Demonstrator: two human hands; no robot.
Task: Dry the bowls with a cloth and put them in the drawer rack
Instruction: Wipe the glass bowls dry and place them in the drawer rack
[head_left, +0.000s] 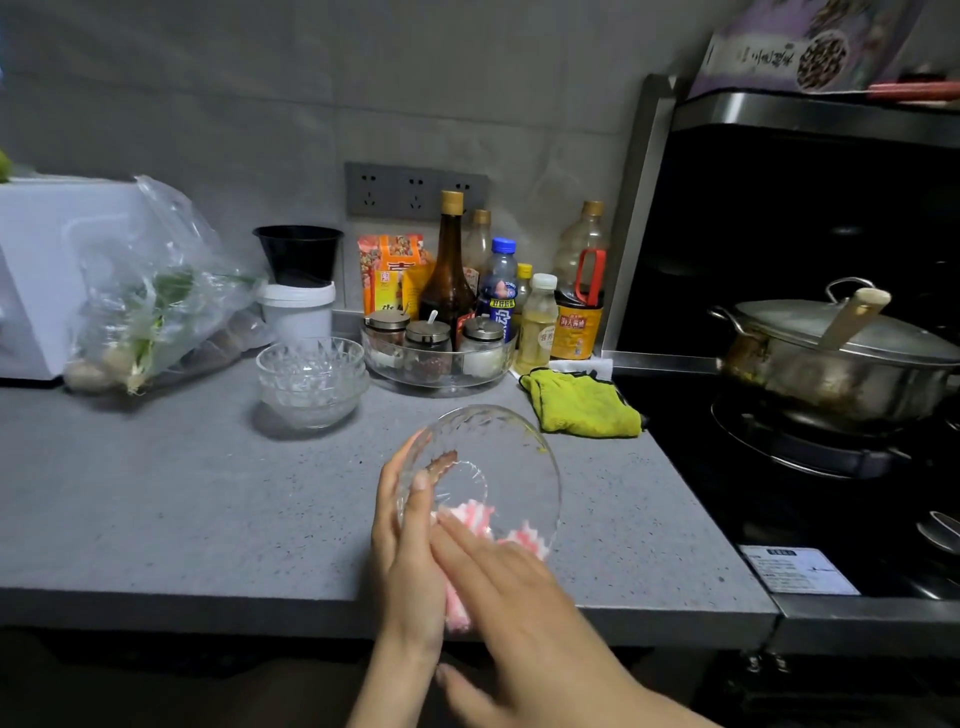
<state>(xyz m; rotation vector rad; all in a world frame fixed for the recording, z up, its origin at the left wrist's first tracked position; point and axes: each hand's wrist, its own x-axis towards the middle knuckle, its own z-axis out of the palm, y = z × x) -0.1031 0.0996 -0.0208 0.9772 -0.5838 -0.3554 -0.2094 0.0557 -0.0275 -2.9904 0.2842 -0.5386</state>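
well, the grey worktop (156, 493) takes up most of the view. open surface runs to the left of the grips and ahead of them, and its front edge passes just under both wrists. to the right of the grips it ends at a black hob (779, 493) carrying a lidded steel pot (831, 353), well apart from the work. ahead and left of the grips a stack of glass bowls (311, 382) waits on the worktop. whether these are dried i cannot tell, but none is racked, and the drawer rack is not in view. a yellow-green cloth (582, 402) lies ahead and to the right, untouched.

the task looks early to middling, with one glass bowl (498, 447) being wiped now. it is tilted, with its mouth toward the person, and held in the air above the near part of the worktop. the left grip (405, 545) curls round its near-left rim. the right grip (509, 587) has its fingers laid fairly straight, pressing a pink-and-white striped cloth (470, 517) against the bowl's lower wall. still to do: finish this wipe, do the stack, and rack them all. room is tightest toward the hob and at the edge below.
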